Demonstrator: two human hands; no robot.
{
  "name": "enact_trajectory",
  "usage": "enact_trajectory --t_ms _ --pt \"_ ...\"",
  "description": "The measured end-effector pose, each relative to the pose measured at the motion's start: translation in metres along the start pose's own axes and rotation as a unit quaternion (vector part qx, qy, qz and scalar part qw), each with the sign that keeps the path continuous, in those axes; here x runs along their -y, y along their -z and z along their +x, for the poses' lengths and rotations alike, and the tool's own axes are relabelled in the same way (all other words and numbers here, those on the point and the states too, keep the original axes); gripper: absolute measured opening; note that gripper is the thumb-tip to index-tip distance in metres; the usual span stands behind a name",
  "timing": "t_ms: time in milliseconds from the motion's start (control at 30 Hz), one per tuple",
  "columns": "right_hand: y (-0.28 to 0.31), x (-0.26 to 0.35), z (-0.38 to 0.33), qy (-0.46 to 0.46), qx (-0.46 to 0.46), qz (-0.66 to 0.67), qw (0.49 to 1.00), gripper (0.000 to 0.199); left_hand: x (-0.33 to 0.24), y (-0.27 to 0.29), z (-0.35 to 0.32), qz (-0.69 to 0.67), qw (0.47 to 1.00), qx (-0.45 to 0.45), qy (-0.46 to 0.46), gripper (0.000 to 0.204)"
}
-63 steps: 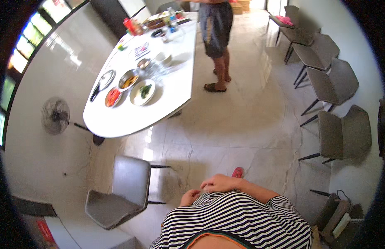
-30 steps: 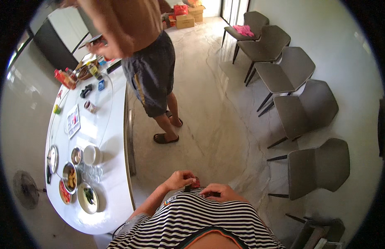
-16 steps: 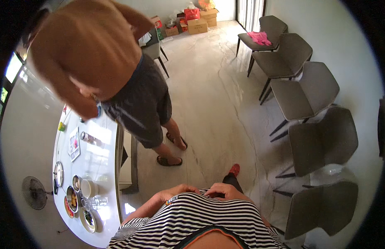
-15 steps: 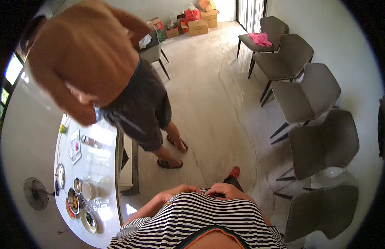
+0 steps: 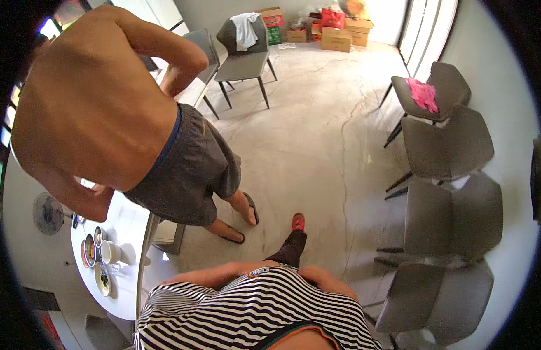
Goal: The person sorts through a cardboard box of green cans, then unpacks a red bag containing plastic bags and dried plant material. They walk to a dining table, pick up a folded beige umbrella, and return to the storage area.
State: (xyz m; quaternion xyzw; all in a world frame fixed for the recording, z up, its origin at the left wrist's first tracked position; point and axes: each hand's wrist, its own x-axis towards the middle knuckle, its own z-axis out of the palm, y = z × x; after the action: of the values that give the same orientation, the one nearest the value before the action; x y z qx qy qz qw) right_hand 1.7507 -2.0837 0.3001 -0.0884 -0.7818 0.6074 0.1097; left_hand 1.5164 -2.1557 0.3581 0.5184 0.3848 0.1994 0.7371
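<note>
My left hand (image 5: 242, 268) is at the front of my waist, mostly covered by the bulge of my black-and-white striped shirt (image 5: 253, 306). On the other side of the shirt, my right hand (image 5: 320, 277) also rests at waist height. The fingers of both hands are hidden by the fabric, so whatever they touch or hold does not show. Ahead of my hands, one dark trouser leg (image 5: 289, 248) ends in a red shoe (image 5: 298, 222) on the floor.
Close on the left, a shirtless person in grey shorts (image 5: 186, 169) stands by a white table (image 5: 127, 256) bearing bowls and dishes. Grey chairs (image 5: 431, 216) line the right wall, one with a pink cloth (image 5: 423, 95). Cardboard boxes (image 5: 336, 41) sit at the back.
I have moved forward and the view has swung left; the person is nearer. My red shoe shows farther out, with more of the leg. My hands have sunk further behind the shirt.
</note>
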Motion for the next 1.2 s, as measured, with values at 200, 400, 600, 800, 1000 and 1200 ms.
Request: enact_trajectory --t_ms 200,400,600,800,1000,1200 --pt "0.143 -0.031 0.101 -0.065 0.009 -0.021 0.998 0.029 0.018 0.147 0.123 0.055 0.997 0.050 0.035 0.025" --pt "0.275 -0.038 0.173 -0.175 -0.032 -0.021 0.984 0.031 -0.085 0.253 0.179 -0.043 0.996 -0.040 -0.074 0.024" --pt "0.382 -0.067 0.210 -0.144 -0.052 -0.159 0.975 0.029 -0.033 0.361 0.255 -0.116 0.975 -0.177 0.073 0.024" --pt "0.495 -0.173 0.275 -0.199 0.063 -0.032 0.977 0.030 -0.101 0.476 0.316 -0.278 0.956 -0.077 0.047 0.026" --pt "0.666 -0.152 0.397 -0.267 0.015 -0.042 0.963 0.028 -0.222 0.609 0.409 -0.292 0.951 -0.078 0.070 0.041" --pt "0.806 -0.182 0.496 -0.291 0.032 0.103 0.951 0.026 -0.333 0.725 0.474 -0.392 0.900 -0.150 0.117 0.042"
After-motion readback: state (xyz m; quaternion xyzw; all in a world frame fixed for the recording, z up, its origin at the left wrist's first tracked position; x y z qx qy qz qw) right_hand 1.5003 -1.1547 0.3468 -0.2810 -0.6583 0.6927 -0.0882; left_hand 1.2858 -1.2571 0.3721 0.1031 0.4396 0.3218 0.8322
